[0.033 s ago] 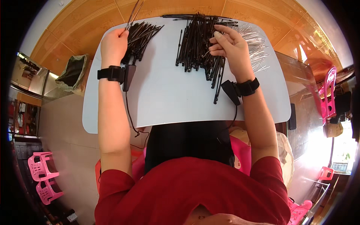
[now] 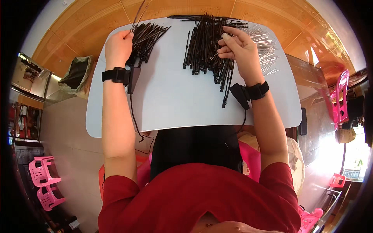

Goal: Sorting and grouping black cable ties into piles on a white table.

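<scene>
Near the far left edge of the pale table (image 2: 186,106), the left hand (image 2: 119,48) has thumb and fingertips pressed together on thin strands (image 2: 136,18) that stand up past the table's far edge. Just beside that hand, partly behind it, lies a loose bundle of black rods (image 2: 149,37), their ends fanned toward the far side. The right hand (image 2: 241,48) is over the right side of a larger black pile (image 2: 202,48), its lower fingers curled around a hooked wire (image 2: 213,57) whose bent tip pokes out below them; how much of the wire sits inside the hand cannot be told. Right of that hand, silver wires (image 2: 266,50) lie spread and crossing each other. Each wrist wears a black strap, with a cord running from it toward the lap

The strands look very light and springy, likely to bend and sway at the free end, so a pinch low down, near where the fingertips are, should keep them steady. The hooked wire seems thin but stiffer, and smooth enough to roll, so it probably handles best held along its straight part with the hook left free. The black rods look light, slim and easily tangled; lifting one by its end would likely disturb fewer of its neighbours
</scene>
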Motion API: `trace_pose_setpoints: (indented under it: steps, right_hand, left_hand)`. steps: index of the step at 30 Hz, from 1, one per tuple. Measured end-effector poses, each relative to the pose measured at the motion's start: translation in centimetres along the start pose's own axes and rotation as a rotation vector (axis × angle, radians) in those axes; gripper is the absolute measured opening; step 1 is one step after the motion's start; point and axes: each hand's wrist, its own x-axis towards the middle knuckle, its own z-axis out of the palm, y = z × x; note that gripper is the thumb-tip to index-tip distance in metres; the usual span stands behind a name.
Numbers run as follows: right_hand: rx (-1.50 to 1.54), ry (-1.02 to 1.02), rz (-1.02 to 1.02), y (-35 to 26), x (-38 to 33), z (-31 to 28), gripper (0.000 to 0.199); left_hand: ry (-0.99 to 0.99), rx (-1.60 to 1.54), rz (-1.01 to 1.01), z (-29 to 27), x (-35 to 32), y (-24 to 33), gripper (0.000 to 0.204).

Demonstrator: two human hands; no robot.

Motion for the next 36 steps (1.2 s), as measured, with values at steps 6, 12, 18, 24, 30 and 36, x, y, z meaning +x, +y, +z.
trace_pose_setpoints:
  steps: [6, 12, 18, 24, 30, 36]
  right_hand:
    - [-0.048, 0.004, 0.026, 0.2, -0.1, -0.3, 0.035]
    - [-0.179, 0.014, 0.053, 0.0, 0.1, -0.8, 0.026]
    - [-0.744, -0.121, -0.039, 1.2, 0.1, -1.2, 0.021]
    - [-0.852, -0.139, -0.031, 1.9, 0.4, -1.4, 0.023]
    - [-0.853, -0.182, 0.014, 0.8, -0.2, -0.9, 0.021]
    - [-0.912, -0.14, -0.007, 1.2, 0.1, -1.3, 0.022]
  left_hand:
    - [-0.046, 0.303, 0.007, 2.2, -0.2, -1.4, 0.022]
    - [-0.159, 0.247, -0.062, 1.8, -0.2, -1.3, 0.021]
    - [-0.136, 0.155, 0.036, 1.5, -1.1, 1.3, 0.022]
    - [-0.54, -0.16, 0.167, 3.5, -4.3, 6.9, 0.022]
    - [-0.616, -0.054, 0.299, 5.3, -5.3, 7.4, 0.021]
    - [-0.649, 0.046, 0.241, 4.4, -5.2, 7.3, 0.023]
